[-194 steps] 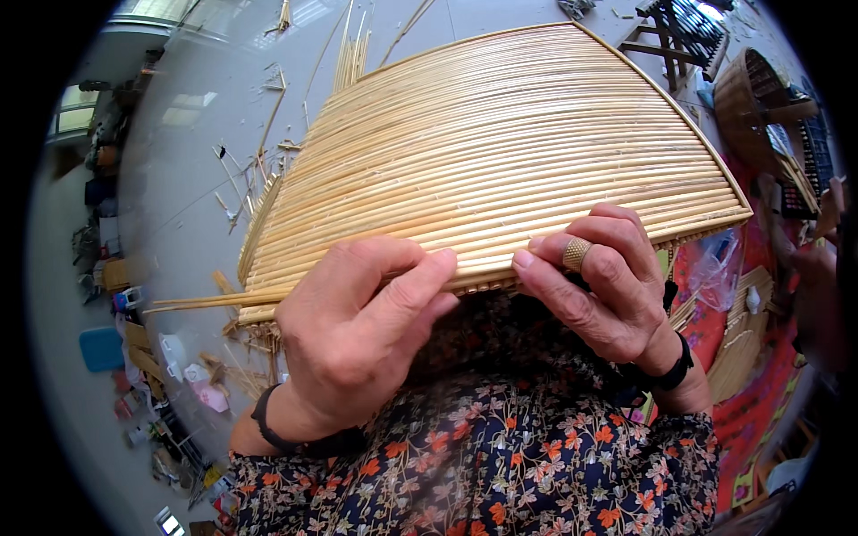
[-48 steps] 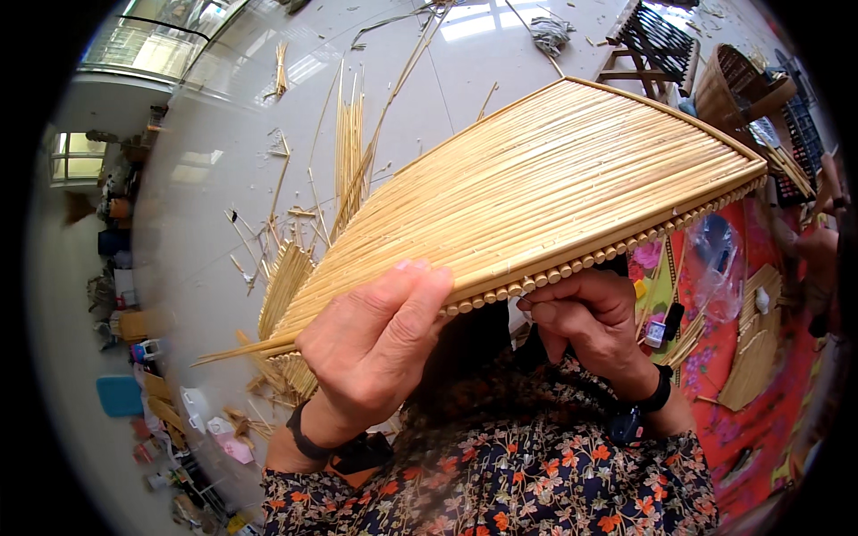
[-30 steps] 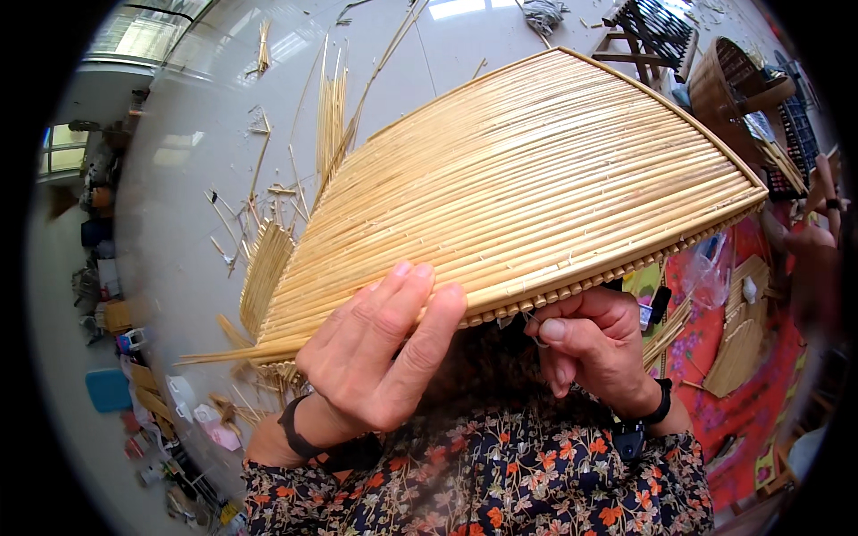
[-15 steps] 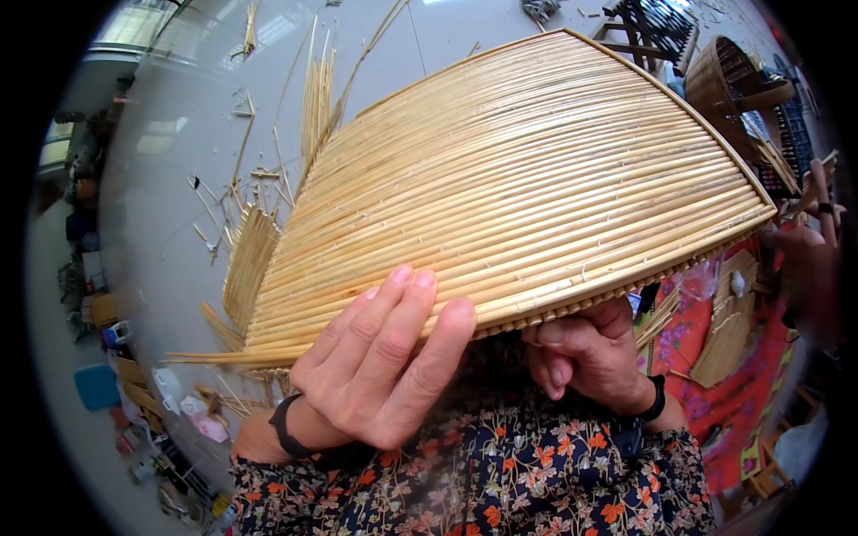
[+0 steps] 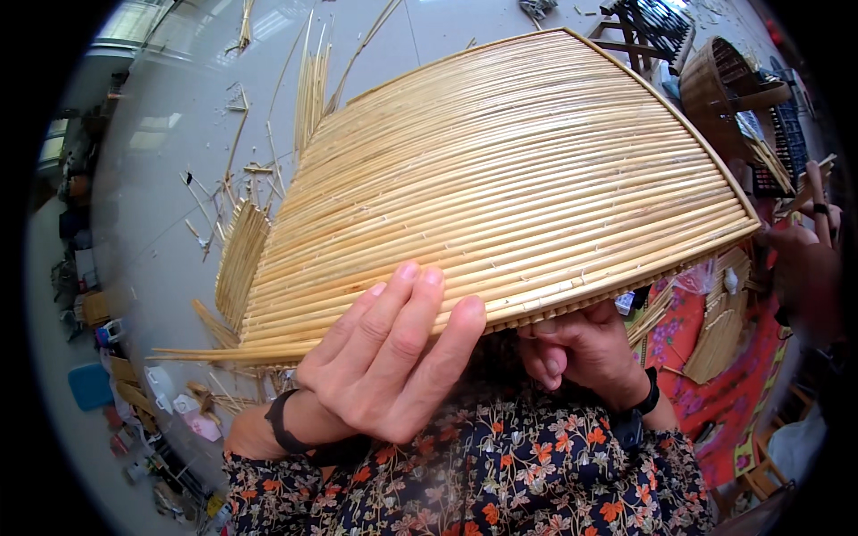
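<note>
A wide panel of straw-coloured stalks (image 5: pixel 509 170), laid side by side and rimmed with thicker stems, slants up in front of me. My left hand (image 5: pixel 384 353) rests on its near part, fingers stretched out over the stalks and thumb apart. Beneath the near edge, my right hand (image 5: pixel 585 348) is closed with curled fingers. The panel covers the upper part of that hand, so whatever it grips is hidden. Long loose stalk ends (image 5: pixel 192 355) stick out past the panel's left corner.
Stalk bundles (image 5: pixel 313 89) and scraps lie on the grey floor beyond, near a small stalk piece (image 5: pixel 241 268). At right are a wicker basket (image 5: pixel 715 98), a red patterned cloth (image 5: pixel 706 424) with bundled stalks (image 5: pixel 719 344), and another person's hand (image 5: pixel 804 259), blurred.
The panel has shifted slightly left, and its right corner sits a little lower. My left hand has slid slightly to the right across the stalks. My right hand stays closed under the edge.
</note>
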{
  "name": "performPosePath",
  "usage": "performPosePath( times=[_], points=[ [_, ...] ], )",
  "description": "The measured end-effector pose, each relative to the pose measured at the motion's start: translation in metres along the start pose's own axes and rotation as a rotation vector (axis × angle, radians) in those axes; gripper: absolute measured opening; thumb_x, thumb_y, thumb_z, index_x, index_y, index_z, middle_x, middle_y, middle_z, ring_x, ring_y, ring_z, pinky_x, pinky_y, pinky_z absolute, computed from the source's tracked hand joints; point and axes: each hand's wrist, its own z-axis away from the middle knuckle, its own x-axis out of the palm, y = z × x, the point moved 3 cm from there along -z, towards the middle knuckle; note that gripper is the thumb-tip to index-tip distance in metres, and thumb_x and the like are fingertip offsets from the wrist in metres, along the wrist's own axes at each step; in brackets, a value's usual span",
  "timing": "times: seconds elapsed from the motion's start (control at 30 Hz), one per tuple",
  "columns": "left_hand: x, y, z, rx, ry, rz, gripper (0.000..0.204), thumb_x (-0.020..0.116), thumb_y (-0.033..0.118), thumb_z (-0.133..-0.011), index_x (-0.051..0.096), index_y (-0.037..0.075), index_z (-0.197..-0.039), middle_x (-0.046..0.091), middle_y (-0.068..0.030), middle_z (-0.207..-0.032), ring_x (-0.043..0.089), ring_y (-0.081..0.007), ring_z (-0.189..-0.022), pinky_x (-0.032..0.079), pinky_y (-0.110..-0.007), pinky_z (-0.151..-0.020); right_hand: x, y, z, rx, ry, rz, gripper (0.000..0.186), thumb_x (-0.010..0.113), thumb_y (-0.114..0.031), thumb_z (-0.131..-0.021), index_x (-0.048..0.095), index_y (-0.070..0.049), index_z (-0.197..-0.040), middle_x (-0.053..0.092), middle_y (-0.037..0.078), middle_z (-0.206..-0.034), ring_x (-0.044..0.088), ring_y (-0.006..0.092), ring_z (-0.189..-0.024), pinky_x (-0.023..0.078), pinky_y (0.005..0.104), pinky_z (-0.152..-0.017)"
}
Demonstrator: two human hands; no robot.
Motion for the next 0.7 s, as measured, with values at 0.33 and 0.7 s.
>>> performPosePath(
  times=[0.33,0.7],
  points=[
    [0.005,0.003,0.007,0.03,0.022,-0.033,0.026,0.071,0.009,-0.094,0.078,0.005,-0.119,0.078,-0.0195,-0.114,0.078,-0.0331,-0.105,0.064,-0.039,-0.085,-0.006,0.001,0.006,0.077,0.02,0.144,0.016,0.067,-0.006,-0.103,0.07,0.004,-0.116,0.062,0.004,-0.065,0.062,0.0146,-0.054,0.053,0.0283,-0.052],
    [0.008,0.006,0.019,0.031,-0.013,-0.02,0.027,0.068,0.01,-0.097,0.075,0.004,-0.123,0.077,-0.0208,-0.119,0.076,-0.0349,-0.112,0.063,-0.04,-0.09,-0.019,0.013,0.01,0.065,0.053,0.243,0.021,0.069,-0.006,-0.104,0.071,0.003,-0.122,0.069,0.006,-0.075,0.066,0.0136,-0.062,0.056,0.0299,-0.057]
  ],
)
